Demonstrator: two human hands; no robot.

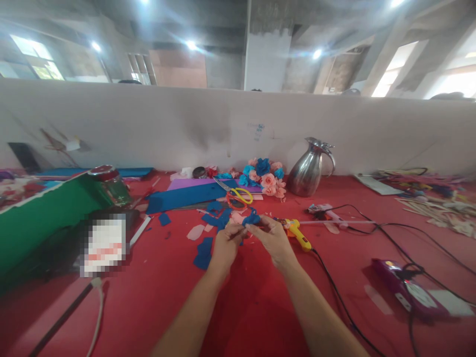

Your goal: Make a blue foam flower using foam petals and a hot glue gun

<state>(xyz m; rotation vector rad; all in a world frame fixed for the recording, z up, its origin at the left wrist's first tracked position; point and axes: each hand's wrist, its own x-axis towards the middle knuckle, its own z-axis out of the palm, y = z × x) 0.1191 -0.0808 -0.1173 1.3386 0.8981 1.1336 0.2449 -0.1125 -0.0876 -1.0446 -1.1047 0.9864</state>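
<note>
Evidently, left hand (227,244) and right hand (275,241) pinch blue paper (252,218), likely for control. Glue gun (302,238) lies handy.

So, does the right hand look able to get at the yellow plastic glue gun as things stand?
Probably yes: the yellow glue gun lies beside the right hand with nothing visible between, though that hand holds blue paper.

On our tabletop (156,317), the scissors (238,193) lie partly over flat sheets (186,196). Right of the scissors we have the flowers (268,181), then the jug (307,171). In front of them lie loose cut pieces (204,252); front-right, the glue gun (299,235) and, farther, the power strip (407,292). Left is our jar (114,188); behind, the partition (167,124).
</note>
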